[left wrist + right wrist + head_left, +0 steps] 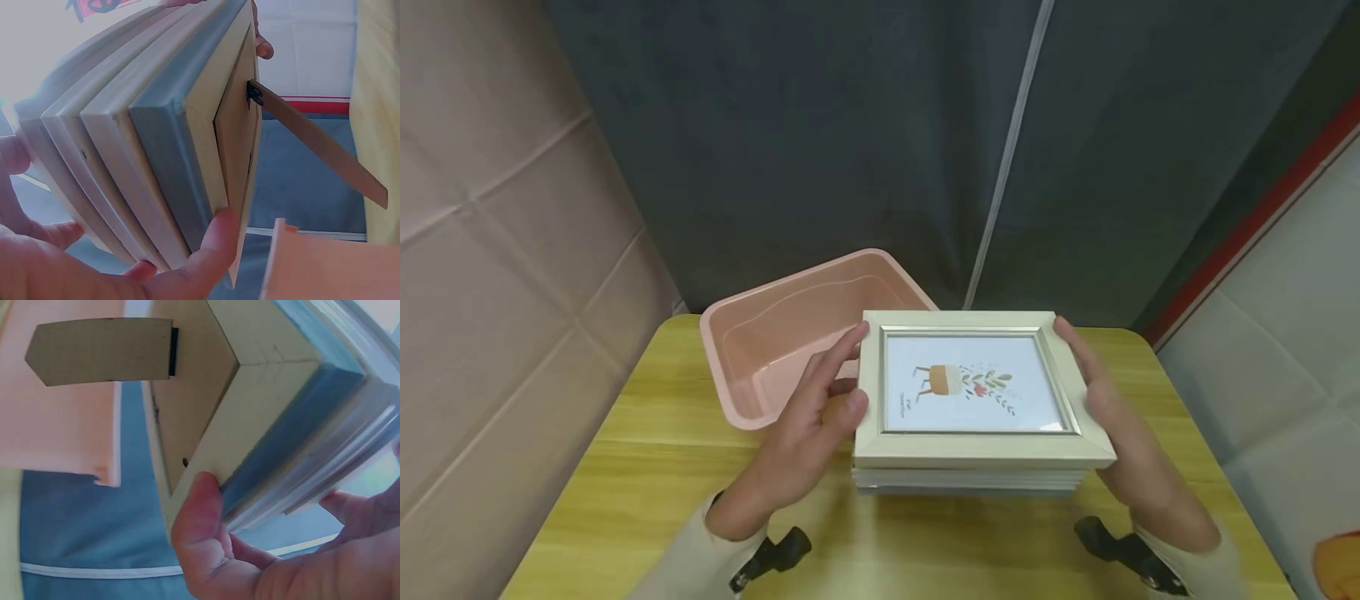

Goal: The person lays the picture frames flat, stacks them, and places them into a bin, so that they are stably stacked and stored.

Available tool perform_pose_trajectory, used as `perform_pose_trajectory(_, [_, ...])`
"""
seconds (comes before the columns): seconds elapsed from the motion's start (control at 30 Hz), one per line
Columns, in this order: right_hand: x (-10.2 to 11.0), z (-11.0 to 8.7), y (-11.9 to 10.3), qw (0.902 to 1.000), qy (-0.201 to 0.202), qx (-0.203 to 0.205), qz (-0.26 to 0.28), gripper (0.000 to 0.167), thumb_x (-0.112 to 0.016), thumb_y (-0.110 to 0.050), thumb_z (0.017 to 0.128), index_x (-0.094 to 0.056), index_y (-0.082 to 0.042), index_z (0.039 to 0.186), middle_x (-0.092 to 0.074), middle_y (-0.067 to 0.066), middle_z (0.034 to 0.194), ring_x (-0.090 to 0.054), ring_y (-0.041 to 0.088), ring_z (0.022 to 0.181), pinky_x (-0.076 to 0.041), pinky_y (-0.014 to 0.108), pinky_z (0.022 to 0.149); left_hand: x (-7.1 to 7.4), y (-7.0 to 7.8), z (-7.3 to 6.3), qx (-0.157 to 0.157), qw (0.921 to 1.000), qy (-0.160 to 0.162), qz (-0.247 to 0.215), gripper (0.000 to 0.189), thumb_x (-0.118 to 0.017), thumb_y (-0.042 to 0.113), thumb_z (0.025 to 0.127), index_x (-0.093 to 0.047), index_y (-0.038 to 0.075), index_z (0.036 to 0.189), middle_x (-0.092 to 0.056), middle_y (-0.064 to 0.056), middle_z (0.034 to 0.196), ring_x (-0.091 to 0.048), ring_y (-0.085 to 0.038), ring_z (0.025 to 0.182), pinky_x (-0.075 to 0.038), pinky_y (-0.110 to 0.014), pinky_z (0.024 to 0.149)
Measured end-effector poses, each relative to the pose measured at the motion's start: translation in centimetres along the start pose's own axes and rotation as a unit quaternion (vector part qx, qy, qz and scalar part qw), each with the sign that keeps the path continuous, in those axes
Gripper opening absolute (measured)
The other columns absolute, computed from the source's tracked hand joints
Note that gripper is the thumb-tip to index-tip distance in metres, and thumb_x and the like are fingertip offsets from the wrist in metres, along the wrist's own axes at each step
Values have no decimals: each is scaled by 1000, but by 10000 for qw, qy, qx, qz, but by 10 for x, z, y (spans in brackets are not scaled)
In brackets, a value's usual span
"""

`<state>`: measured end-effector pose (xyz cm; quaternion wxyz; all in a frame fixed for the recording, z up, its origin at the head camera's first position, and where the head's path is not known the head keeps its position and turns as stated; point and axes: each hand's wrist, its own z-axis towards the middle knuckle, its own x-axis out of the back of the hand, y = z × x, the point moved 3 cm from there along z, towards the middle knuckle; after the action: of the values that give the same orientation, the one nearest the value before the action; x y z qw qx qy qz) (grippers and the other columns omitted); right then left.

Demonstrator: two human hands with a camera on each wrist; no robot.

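A stack of picture frames (970, 482) is held between both hands above the table. The cream top frame (985, 448) faces up and shows a print of a potted plant. My left hand (812, 429) grips the stack's left side. On the opposite side, my right hand (1123, 429) grips it with thumb and fingers. The lowest frame is blue-edged (169, 137), with a brown backing board (181, 394). From that board a cardboard stand leg (319, 144) sticks out, swung away from the back. The prints in the lower frames are hidden.
A pink plastic bin (820, 304) stands at the back left of the wooden table (647, 475), partly behind the stack; the visible part of its inside holds nothing. A dark curtain (812, 150) hangs beyond the table. Pale quilted walls (497, 275) flank both sides.
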<state>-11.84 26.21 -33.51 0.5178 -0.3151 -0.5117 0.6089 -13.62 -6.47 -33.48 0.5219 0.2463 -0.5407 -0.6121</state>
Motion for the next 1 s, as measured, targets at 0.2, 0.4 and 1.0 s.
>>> perform_pose_trajectory(0.2, [13, 4, -17, 9997, 175, -162, -85, 58, -24, -25, 114, -13, -34, 171, -5, 0, 177, -10, 26, 155, -14, 45, 126, -3, 17, 15, 205, 9992, -89, -335, 61, -51, 41, 110, -26, 49, 165, -31, -3, 162, -56, -35, 135, -66, -36, 87])
perform_pose_trajectory(0.4, [25, 9, -28, 9987, 400, 234, 202, 60, -30, -27, 113, -15, -28, 171, -11, 9, 175, -15, 32, 154, -31, 24, 114, -7, 29, 32, 90, 9993, -121, -338, 60, -51, 47, 109, -27, 51, 164, -33, -1, 159, -56, -34, 134, -66, -39, 82])
perform_pose_trajectory(1.0, [35, 58, -74, 9951, 727, 326, 583, 58, -36, -35, 110, -28, -38, 167, -15, 7, 174, -21, 36, 152, -30, 42, 120, 13, 53, 81, -612, 9978, -56, -264, 77, -50, 73, 100, -23, 46, 167, -37, -5, 157, -62, -29, 132, -67, -46, 84])
